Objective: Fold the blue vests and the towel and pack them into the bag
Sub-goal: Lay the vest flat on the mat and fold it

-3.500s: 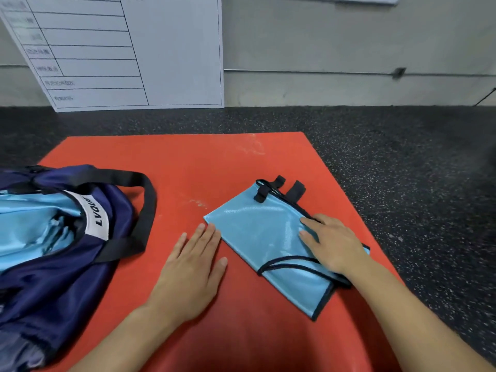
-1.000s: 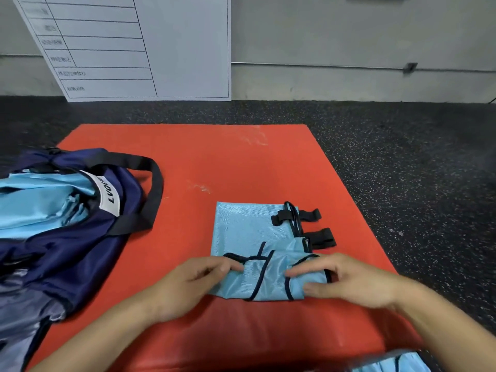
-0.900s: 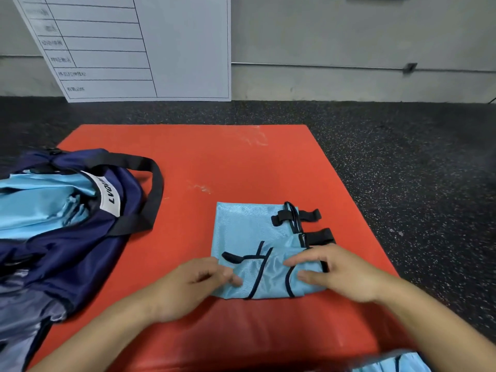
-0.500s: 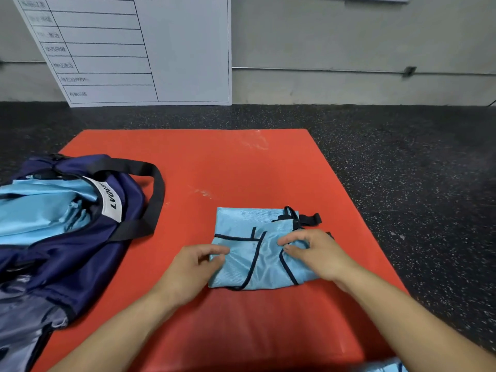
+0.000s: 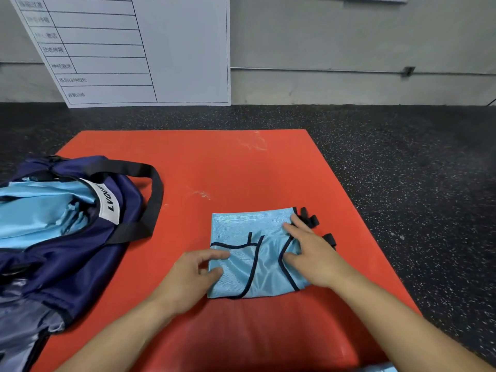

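blue vest (image 5: 255, 253): folded square, shiny, black trim, on red mat (image 5: 214, 167) | left hand (image 5: 190, 277) pinches its left edge | right hand (image 5: 314, 256) presses flat, fingers spread | speckled dark floor (image 5: 416, 170), grey wall (image 5: 335, 36)

We see two bare forearms ending in the left hand (image 5: 192, 275) and right hand (image 5: 314, 257). No sleeves, gloves, rings or watches are visible on them.
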Tool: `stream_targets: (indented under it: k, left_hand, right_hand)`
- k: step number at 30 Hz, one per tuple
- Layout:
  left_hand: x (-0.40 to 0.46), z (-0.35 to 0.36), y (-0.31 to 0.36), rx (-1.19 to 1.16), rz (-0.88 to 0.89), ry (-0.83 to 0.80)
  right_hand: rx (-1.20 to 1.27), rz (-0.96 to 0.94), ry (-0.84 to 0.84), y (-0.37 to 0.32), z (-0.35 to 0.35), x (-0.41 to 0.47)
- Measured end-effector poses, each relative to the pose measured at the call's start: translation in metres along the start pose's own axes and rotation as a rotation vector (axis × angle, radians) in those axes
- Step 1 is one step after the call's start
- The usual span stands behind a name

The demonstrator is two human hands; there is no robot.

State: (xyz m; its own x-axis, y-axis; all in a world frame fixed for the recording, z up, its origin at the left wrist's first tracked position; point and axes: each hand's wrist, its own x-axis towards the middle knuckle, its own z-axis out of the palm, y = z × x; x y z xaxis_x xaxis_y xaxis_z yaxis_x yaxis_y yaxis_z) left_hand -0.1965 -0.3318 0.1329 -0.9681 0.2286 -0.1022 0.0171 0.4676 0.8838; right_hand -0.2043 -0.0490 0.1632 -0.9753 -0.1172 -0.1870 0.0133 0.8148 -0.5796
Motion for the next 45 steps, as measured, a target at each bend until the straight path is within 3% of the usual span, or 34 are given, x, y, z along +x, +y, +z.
stream_targets:
  k: [11, 18, 21, 26, 29, 32, 36, 45]
  left_hand:
    - [0.012, 0.0, 0.006, -0.063, 0.025, 0.052]
    - [0.034, -0.006, -0.002, 0.03, 0.033, 0.04]
    - [0.037, -0.005, -0.004, 0.196, 0.063, 0.066]
    - [0.026, 0.008, 0.013, 0.766, 0.261, 0.265]
    - [0.023, 0.023, 0.015, 0.798, 0.414, 0.122]
    - [0.02, 0.033, 0.003, 0.853, 0.391, -0.022]
    - [0.02, 0.035, -0.01, 0.896, 0.372, -0.025]
    - [0.02, 0.036, -0.008, 0.886, 0.359, -0.047]
  right_hand:
    - [0.018, -0.018, 0.082, -0.005, -0.016, 0.013]
    - [0.021, -0.052, 0.13, -0.004, -0.018, 0.039]
    - [-0.024, -0.095, 0.158, -0.004, -0.013, 0.048]
    - [-0.033, -0.111, 0.3, -0.003, -0.016, 0.055]
    - [0.028, -0.122, 0.392, 0.004, -0.023, 0.06]
    - [0.062, -0.033, 0.361, 0.02, -0.022, 0.06]
    - [0.086, 0.01, 0.356, 0.027, -0.018, 0.056]
    - [-0.139, 0.077, 0.382, 0.0, -0.012, 0.061]
